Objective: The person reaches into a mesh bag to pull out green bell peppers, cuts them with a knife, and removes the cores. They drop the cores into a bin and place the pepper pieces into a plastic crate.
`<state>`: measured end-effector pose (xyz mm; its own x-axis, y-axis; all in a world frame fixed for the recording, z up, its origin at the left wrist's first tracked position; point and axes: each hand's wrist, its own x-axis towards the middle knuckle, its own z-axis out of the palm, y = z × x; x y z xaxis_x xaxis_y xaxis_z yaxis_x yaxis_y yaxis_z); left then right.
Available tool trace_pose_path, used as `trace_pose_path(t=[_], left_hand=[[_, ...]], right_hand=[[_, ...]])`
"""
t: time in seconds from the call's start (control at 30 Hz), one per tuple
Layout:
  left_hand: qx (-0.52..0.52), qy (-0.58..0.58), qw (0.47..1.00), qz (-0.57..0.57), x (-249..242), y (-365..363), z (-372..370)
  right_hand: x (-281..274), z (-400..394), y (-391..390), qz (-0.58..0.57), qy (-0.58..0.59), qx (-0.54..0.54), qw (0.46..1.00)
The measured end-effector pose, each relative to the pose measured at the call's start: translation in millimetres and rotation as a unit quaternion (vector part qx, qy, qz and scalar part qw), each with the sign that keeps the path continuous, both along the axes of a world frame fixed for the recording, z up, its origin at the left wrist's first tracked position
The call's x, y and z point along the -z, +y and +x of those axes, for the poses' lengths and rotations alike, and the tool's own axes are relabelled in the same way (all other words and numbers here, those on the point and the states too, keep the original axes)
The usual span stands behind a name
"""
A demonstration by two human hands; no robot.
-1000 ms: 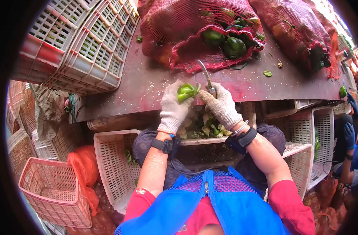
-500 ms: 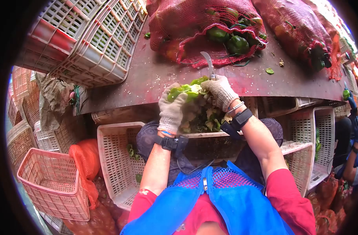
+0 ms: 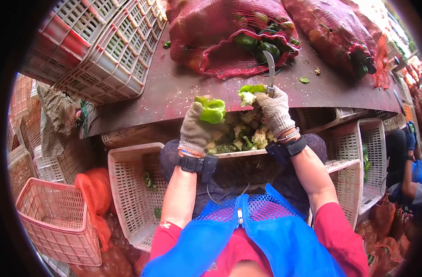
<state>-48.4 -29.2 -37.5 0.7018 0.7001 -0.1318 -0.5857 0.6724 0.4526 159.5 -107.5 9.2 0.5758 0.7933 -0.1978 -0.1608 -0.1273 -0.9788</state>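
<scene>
My left hand (image 3: pixel 195 131), in a pale knit glove, is closed on a hollowed light-green bell pepper piece (image 3: pixel 214 111). My gloved right hand (image 3: pixel 276 113) grips a small curved-blade knife (image 3: pixel 270 64), its blade pointing up and away from me. Between the same hand's thumb and fingers sits a torn pepper core (image 3: pixel 249 95) with pale seeds and green flesh on it. Below both hands, between my knees, a container (image 3: pixel 243 154) holds pepper cores and scraps (image 3: pixel 255 137). The two pepper parts are apart from each other.
A red mesh sack (image 3: pixel 220 27) of green peppers lies open on the seed-strewn table (image 3: pixel 174 99), with another sack (image 3: pixel 331 32) beside it. Stacked crates (image 3: pixel 100 46) stand at left. Crates (image 3: pixel 135 194) (image 3: pixel 349 184) flank my legs. A blue-gloved co-worker (image 3: pixel 412 171) is at far right.
My hands have moved apart. The pepper they held together is now in two parts: the hollow piece in my left hand, the core in my right beside the knife.
</scene>
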Motion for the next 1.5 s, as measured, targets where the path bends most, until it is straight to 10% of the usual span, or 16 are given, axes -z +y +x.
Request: trace_pose_path(t=[0.27,0.4,0.5,0.6,0.73,0.87,0.97,1.07,1.33,1.5], left_hand=[[0.103,0.038,0.981,0.161,-87,-35,60],[0.171,0.075,0.894,0.406,-167,-127,127],[-0.008,0.259,0.772,0.581,-144,-108,134],[-0.101,0.470,0.729,0.486,-80,-66,121],[-0.010,0.448,0.823,0.347,-56,-62,117],[-0.011,0.442,0.842,0.308,-13,-57,108],[0.010,0.400,0.837,0.373,13,-63,104],[0.016,0.265,0.958,0.111,-7,-77,103],[0.122,0.184,0.972,0.084,-42,-71,57],[0.061,0.342,0.927,0.142,-45,-73,-2]], right_hand=[[12,9,-31,-0.019,0.014,0.122,0.992],[46,20,-50,0.073,0.048,0.137,0.987],[37,21,-45,0.134,0.070,0.126,0.980],[36,24,-41,0.134,-0.074,0.218,0.964],[15,10,-55,0.098,-0.284,0.155,0.941],[15,3,-63,0.080,-0.259,0.052,0.961],[14,8,-63,0.028,-0.080,-0.007,0.996],[-1,16,-69,0.037,0.225,-0.046,0.973],[10,24,-56,0.103,0.400,0.086,0.907],[-10,39,-67,0.007,0.017,0.026,0.999]])
